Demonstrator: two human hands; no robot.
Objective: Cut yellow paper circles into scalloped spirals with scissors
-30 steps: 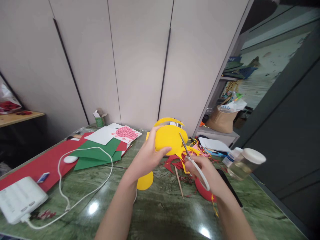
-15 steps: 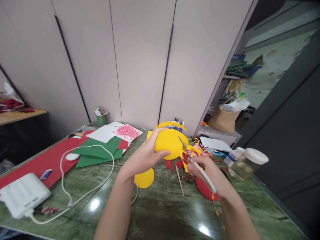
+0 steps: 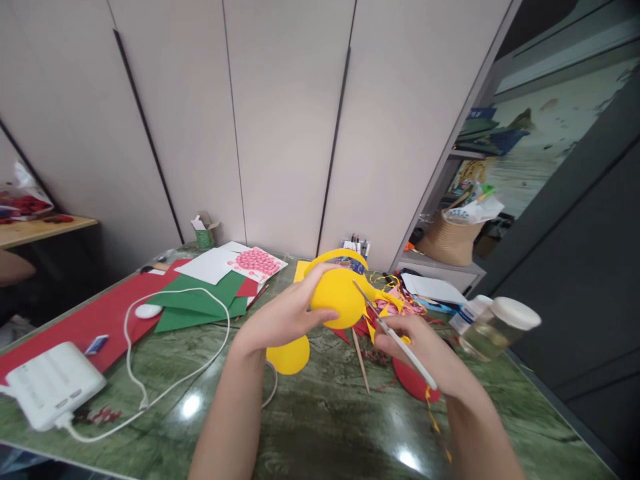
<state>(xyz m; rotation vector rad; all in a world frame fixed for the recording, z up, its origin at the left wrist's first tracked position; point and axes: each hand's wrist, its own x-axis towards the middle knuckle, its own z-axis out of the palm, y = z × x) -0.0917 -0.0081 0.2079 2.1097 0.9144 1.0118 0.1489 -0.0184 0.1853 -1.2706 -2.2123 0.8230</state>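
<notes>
The yellow paper [image 3: 337, 298] we hold beyond the wooden stick [image 3: 361, 363] has turned slightly and looks rounder — the trimming seems further along. Our left hand [image 3: 290, 309] keeps its grip clamped on it; our right hand [image 3: 423, 341], right of the stick, grips the scissors [image 3: 410, 357]. Against the earlier frame, their handles show more edge-on.

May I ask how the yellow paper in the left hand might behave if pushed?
The yellow paper looks thin, so probably light and bendy; pinched at one side by the left hand, its free edge would likely flex.
</notes>
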